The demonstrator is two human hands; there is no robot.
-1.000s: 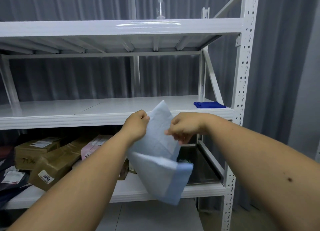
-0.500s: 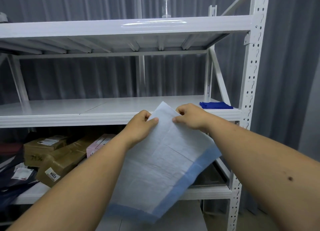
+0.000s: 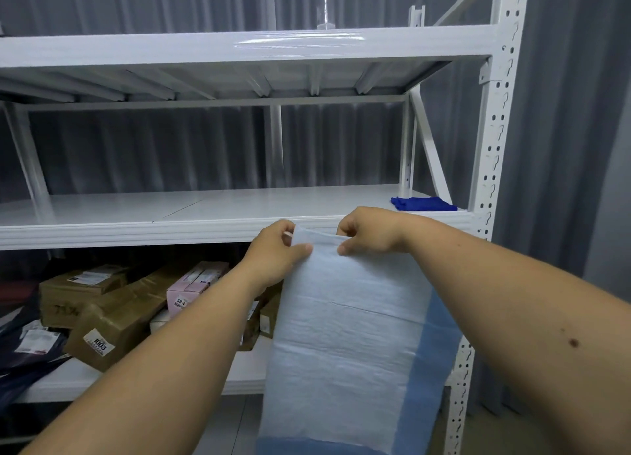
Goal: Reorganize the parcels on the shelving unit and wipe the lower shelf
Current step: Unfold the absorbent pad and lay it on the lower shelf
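White label (image 3: 98, 345) on brown parcel (image 3: 116, 321): "1003". Pink box (image 3: 194, 282) sticker: "58 4", rest unreadable. Other labels too blurred.

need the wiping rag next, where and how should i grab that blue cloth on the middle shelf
Pinch the blue cloth from above at its front fold. It lies flat and bunched at the middle shelf's right end beside the upright post, so reach in from the open front.

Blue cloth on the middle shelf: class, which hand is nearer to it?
Right. The right hand is just left of and below the blue cloth; the left hand is farther left.
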